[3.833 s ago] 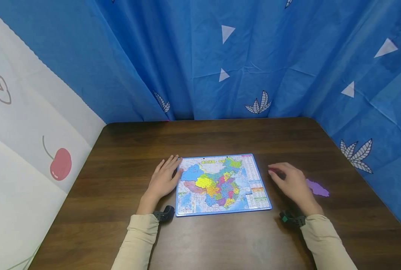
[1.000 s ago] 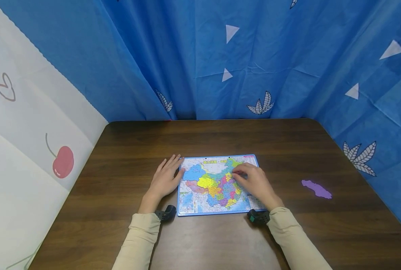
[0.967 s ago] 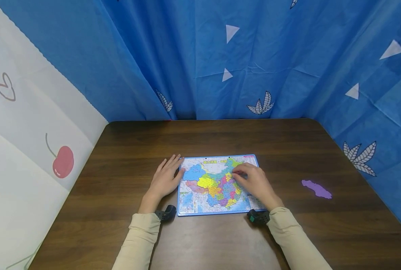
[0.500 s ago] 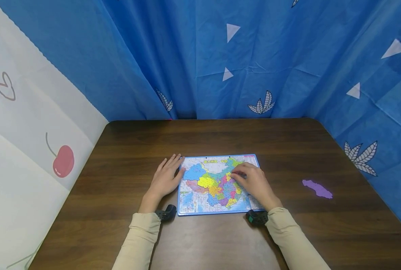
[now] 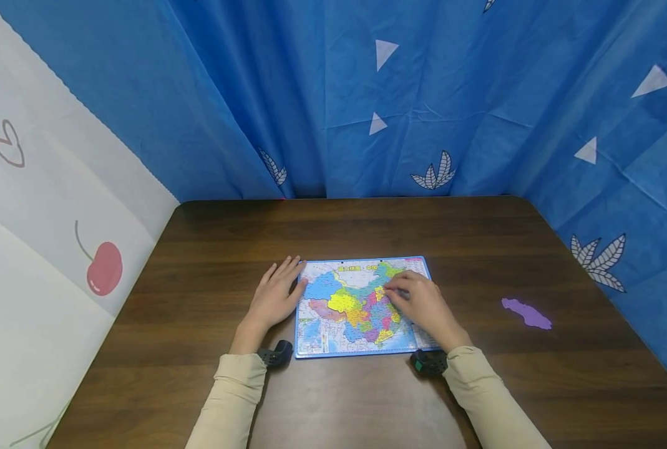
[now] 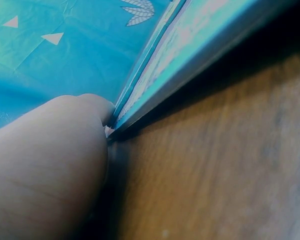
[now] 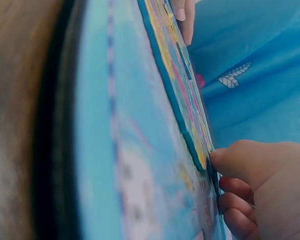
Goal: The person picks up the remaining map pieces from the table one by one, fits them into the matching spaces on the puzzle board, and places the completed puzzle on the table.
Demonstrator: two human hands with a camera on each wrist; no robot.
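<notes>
A map puzzle board point(image 5: 311, 342) with a blue border and coloured pieces forming China lies on the table. My left hand point(image 5: 275, 298) rests along its left edge, fingers extended and thumb at the border; the left wrist view shows the thumb point(image 6: 50, 165) close against that edge. Over the board's upper right part, my right hand point(image 5: 423, 307) pinches a small puzzle piece, mostly hidden by the fingers. In the right wrist view the thumb of my right hand point(image 7: 270, 175) meets the map surface beside a yellow piece point(image 7: 204, 160), with a red spot point(image 7: 223, 183) showing at the fingers.
A loose purple puzzle piece point(image 5: 526, 313) lies on the dark wooden table point(image 5: 226, 231), to the right of the board. Blue curtain point(image 5: 355, 156) hangs behind the table, and a white printed cloth point(image 5: 41, 280) hangs at the left.
From beside the board, my right hand has come left onto the map with the small reddish piece. Over the last second it barely shifts. The left hand keeps its place.
</notes>
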